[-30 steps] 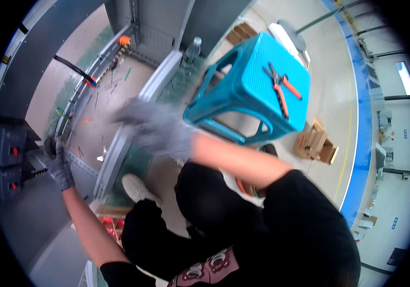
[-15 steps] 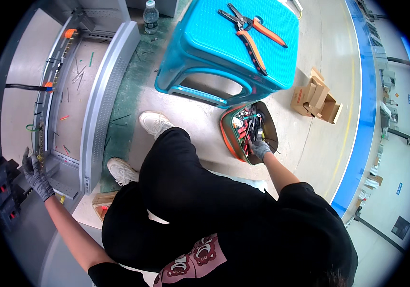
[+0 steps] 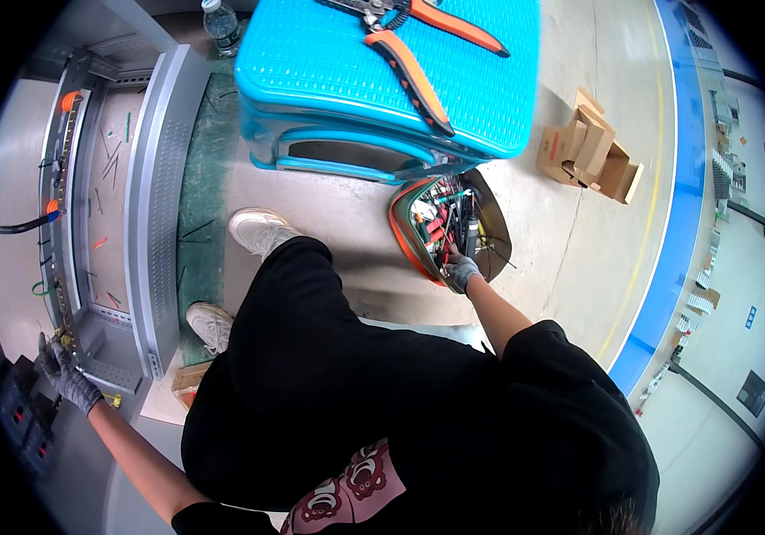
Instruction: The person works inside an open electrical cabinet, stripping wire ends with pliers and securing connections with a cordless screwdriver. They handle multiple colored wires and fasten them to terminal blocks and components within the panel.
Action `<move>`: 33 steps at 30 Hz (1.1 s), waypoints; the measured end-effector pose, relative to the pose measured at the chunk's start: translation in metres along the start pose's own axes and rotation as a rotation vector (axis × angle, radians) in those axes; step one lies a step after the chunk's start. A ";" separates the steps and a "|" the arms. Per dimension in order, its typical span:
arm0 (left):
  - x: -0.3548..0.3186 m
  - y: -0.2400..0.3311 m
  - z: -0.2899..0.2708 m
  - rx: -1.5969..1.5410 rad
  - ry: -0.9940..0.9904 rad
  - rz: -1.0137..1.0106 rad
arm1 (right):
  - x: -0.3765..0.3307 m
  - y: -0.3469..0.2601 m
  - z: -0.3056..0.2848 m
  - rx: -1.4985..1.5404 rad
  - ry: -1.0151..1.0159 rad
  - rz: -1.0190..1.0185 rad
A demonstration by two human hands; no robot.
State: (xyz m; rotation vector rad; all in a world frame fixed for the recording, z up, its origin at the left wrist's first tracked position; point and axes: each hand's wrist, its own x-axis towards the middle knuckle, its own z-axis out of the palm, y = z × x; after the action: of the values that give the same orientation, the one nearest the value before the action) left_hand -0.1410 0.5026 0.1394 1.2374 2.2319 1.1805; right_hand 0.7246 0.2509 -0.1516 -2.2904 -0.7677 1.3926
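Note:
My left hand [image 3: 72, 378], in a grey glove, is beside the lower end of a metal rail [image 3: 63, 294] in a grey cabinet frame [image 3: 164, 178]. Its fingers are spread apart, and I see nothing held in them. On the other side, my gloved right hand [image 3: 463, 271] reaches into the near side of an open tool bag [image 3: 402, 239] with an orange-red edge. Red-handled tools and a dark, thick-handled tool [image 3: 471, 234] lie around its fingers. The fingertips blend in with the tools, so whether they grip one is unclear.
A blue plastic stool [image 3: 311, 98] stands behind the bag, with orange-and-black wire strippers [image 3: 409, 76] on top. An open cardboard box [image 3: 587, 156] sits on the floor to the right. A water bottle [image 3: 222, 28] stands left of the stool. Wire offcuts [image 3: 110, 165] litter the cabinet's inside.
The view has shifted, so the stool and cabinet sit further left and higher. My right hand has moved off the dark tool toward the bag's near left side. My left hand stays by the rail.

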 end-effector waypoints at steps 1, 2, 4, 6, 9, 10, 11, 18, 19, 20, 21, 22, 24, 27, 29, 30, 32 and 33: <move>0.000 -0.002 -0.005 -0.008 0.008 0.000 | 0.003 0.004 0.008 -0.149 -0.046 -0.217; 0.004 -0.011 -0.010 -0.031 0.007 -0.008 | 0.005 0.009 0.012 -0.262 -0.034 -0.279; 0.006 -0.012 -0.008 0.012 -0.005 0.010 | 0.000 -0.006 0.029 -0.439 0.060 -0.237; 0.004 -0.012 -0.016 0.048 0.008 -0.009 | 0.001 -0.053 0.046 -0.583 0.185 -0.055; 0.004 -0.019 -0.019 0.042 0.021 -0.046 | 0.007 -0.109 0.043 0.297 0.064 0.395; 0.005 -0.022 -0.019 0.031 0.021 -0.027 | 0.009 -0.119 0.044 0.438 0.104 0.509; 0.006 -0.024 -0.019 0.021 0.022 -0.008 | 0.012 -0.124 0.044 0.381 0.119 0.547; -0.007 -0.001 -0.012 0.026 0.037 -0.045 | -0.003 -0.140 0.033 0.493 0.166 0.605; -0.006 -0.001 -0.007 -0.005 0.034 -0.044 | 0.000 -0.122 0.026 0.464 0.183 0.575; -0.004 0.000 -0.002 -0.037 0.030 -0.043 | 0.003 -0.104 0.021 0.434 0.200 0.545; -0.005 0.000 -0.002 -0.025 0.029 -0.031 | 0.004 -0.100 0.020 0.402 0.203 0.516; -0.006 0.001 -0.001 -0.014 0.026 -0.019 | 0.006 -0.098 0.012 0.365 0.145 0.586; -0.011 0.000 -0.010 0.007 0.048 -0.009 | -0.006 -0.117 0.007 0.182 0.126 0.487; -0.011 -0.001 -0.006 -0.009 0.058 -0.017 | -0.009 -0.117 -0.010 -0.251 0.150 0.292; -0.011 0.002 -0.002 -0.004 0.058 -0.030 | -0.011 -0.120 -0.013 -0.291 0.179 0.276; -0.012 0.000 -0.006 -0.020 0.050 -0.020 | -0.012 -0.124 -0.012 -0.364 0.184 0.306; -0.011 -0.006 -0.013 -0.051 0.033 0.000 | -0.020 -0.132 -0.014 -0.512 0.195 0.364; -0.010 -0.008 -0.014 -0.046 0.038 -0.014 | -0.025 -0.140 -0.016 -0.586 0.206 0.391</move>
State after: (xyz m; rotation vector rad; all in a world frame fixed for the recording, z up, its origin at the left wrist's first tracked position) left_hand -0.1483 0.4850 0.1405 1.1893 2.2242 1.2529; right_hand 0.6929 0.3464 -0.0497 -3.1203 -0.7624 1.1487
